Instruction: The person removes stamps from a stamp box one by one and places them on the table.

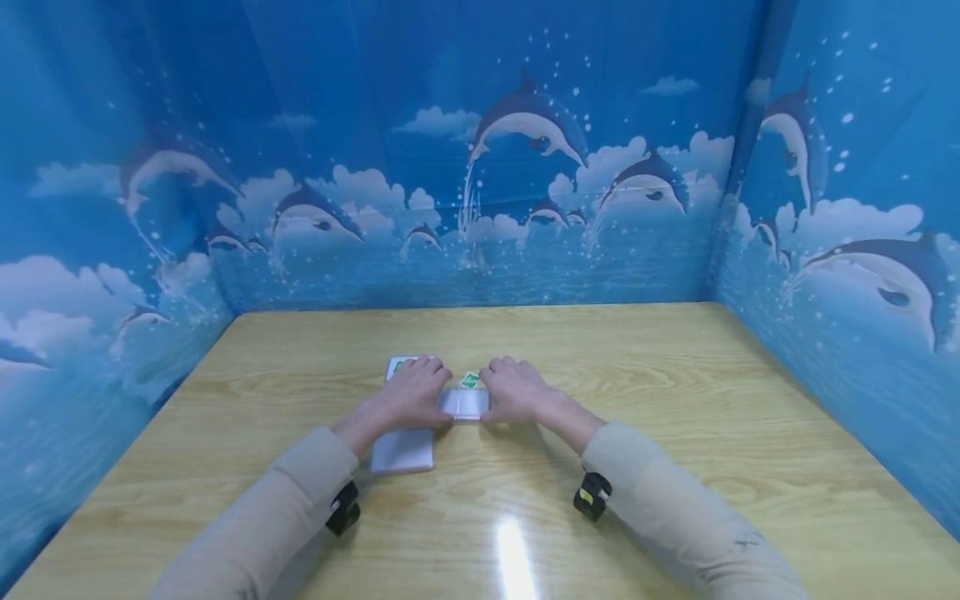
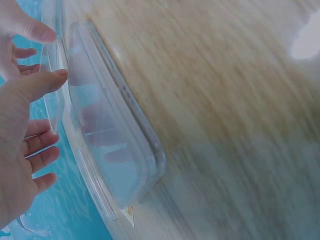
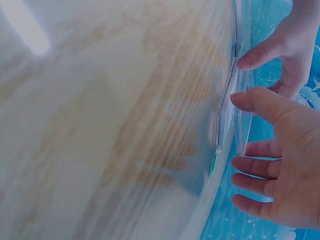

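Note:
Between my two hands is a clear, shallow plastic lid [image 1: 465, 405], held by its opposite ends. My left hand [image 1: 416, 392] grips the left end with thumb on the near side and fingers on the far side. My right hand [image 1: 519, 393] grips the right end the same way. Below my left forearm and hand lies a larger clear plastic box [image 2: 117, 135], flat on the table and partly covered in the head view. Just behind the lid is a small green-and-white card [image 1: 469, 380]. Whether the held lid touches the table cannot be told.
Another clear plastic piece [image 2: 95, 185] lies beyond the larger box in the left wrist view. The wood-grain table [image 1: 637, 367] meets a blue dolphin-print curtain [image 1: 360, 167] at its back and sides. Glare [image 1: 513, 554] shows near the front.

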{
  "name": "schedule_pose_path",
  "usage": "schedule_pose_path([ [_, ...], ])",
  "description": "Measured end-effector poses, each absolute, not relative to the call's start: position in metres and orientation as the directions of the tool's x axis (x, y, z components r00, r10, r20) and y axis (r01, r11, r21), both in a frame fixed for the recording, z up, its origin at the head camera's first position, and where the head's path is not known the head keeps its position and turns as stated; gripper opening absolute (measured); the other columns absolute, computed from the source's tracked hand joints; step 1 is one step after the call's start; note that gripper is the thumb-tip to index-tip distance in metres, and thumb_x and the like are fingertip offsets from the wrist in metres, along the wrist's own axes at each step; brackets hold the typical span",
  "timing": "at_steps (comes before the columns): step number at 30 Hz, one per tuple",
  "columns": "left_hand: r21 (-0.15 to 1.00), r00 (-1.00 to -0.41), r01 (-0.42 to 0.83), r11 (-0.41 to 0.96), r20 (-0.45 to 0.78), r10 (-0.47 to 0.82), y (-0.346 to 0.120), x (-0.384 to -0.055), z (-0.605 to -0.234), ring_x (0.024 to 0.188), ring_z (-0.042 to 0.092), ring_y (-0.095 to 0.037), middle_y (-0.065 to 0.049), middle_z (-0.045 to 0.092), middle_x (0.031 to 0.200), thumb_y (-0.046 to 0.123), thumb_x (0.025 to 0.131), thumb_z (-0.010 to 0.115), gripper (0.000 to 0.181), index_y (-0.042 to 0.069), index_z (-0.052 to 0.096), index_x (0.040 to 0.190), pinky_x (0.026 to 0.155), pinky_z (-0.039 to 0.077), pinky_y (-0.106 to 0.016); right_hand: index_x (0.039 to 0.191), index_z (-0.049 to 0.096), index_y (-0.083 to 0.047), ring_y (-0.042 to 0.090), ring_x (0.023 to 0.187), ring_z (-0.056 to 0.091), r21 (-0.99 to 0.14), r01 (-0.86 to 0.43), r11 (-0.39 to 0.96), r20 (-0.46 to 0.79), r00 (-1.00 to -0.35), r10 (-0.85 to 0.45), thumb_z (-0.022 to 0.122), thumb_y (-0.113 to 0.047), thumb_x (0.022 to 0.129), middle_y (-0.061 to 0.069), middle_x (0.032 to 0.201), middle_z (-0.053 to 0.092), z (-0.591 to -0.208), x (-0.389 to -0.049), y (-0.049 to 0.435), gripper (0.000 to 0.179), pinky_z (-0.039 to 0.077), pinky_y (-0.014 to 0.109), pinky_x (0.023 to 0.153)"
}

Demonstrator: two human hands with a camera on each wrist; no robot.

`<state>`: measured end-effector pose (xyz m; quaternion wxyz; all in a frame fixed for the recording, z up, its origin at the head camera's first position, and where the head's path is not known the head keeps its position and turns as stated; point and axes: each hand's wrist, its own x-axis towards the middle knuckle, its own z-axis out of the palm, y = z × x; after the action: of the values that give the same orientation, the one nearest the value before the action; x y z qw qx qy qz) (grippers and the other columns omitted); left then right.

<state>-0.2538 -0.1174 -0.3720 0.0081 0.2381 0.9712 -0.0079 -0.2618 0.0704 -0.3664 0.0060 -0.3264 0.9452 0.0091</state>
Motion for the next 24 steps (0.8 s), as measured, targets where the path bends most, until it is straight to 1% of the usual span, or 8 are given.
schedule_pose_path([
  [5,0.009,-0.878,0.479,0.878,-0.02,0.479,-0.1186,-0.2547,-0.3732,0.11,0.046,-0.024,-0.009,0.053,0.116,0.046,0.072,0.073,0.067,0.006,0.054,0.122,0.099,0.034,-0.044,0.116,0.056,-0.004,0.017,0.089,0.049,0.029,-0.626,0.779,-0.036,-0.78,-0.625,0.075,-0.041,0.072,0.005,0.103,0.056,-0.3657,-0.2626,0.0683,0.061,0.044,0.032,0.076],
  [10,0.022,-0.882,0.47,0.882,-0.026,0.47,-0.1204,-0.2562,-0.3759,0.11,0.045,-0.022,-0.008,0.053,0.116,0.047,0.073,0.072,0.067,0.006,0.054,0.123,0.1,0.033,-0.042,0.118,0.056,-0.005,0.016,0.089,0.048,0.026,-0.629,0.777,-0.051,-0.777,-0.627,0.074,-0.042,0.073,0.004,0.104,0.055,-0.3651,-0.2631,0.0669,0.061,0.043,0.031,0.075],
  [24,0.031,-0.874,0.483,0.875,-0.041,0.484,-0.1248,-0.2557,-0.3779,0.111,0.045,-0.023,-0.008,0.054,0.115,0.047,0.075,0.071,0.065,0.005,0.055,0.122,0.099,0.033,-0.044,0.121,0.056,-0.006,0.015,0.088,0.047,0.016,-0.632,0.775,-0.108,-0.772,-0.627,0.072,-0.045,0.074,0.003,0.105,0.055,-0.3639,-0.2665,0.0631,0.063,0.042,0.029,0.072],
])
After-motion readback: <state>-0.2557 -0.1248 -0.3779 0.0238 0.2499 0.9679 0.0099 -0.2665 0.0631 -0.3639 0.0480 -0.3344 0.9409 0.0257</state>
